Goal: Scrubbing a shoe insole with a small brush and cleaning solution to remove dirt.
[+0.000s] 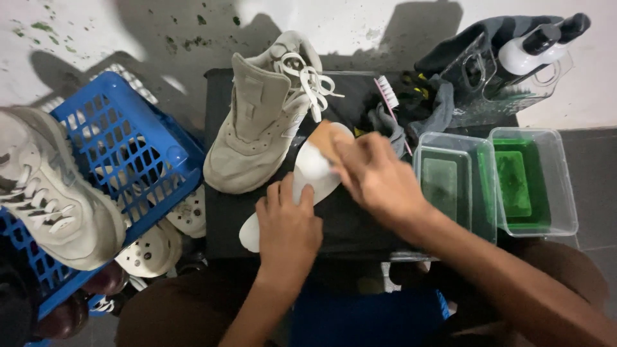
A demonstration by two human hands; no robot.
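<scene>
Stained white wall (360, 26), grey floor (594, 193)

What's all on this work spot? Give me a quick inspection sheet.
Surface: black mat, on a pale floor.
Job's things: white insole lying flat; wooden-backed brush on it.
Clutter: beige sneaker, pink toothbrush, grey cloth, two tubs of green liquid, bottles.
Hands: left hand presses the insole; right hand grips the brush.
Cables: nothing seen.
Surroundings: blue basket, second sneaker.
</scene>
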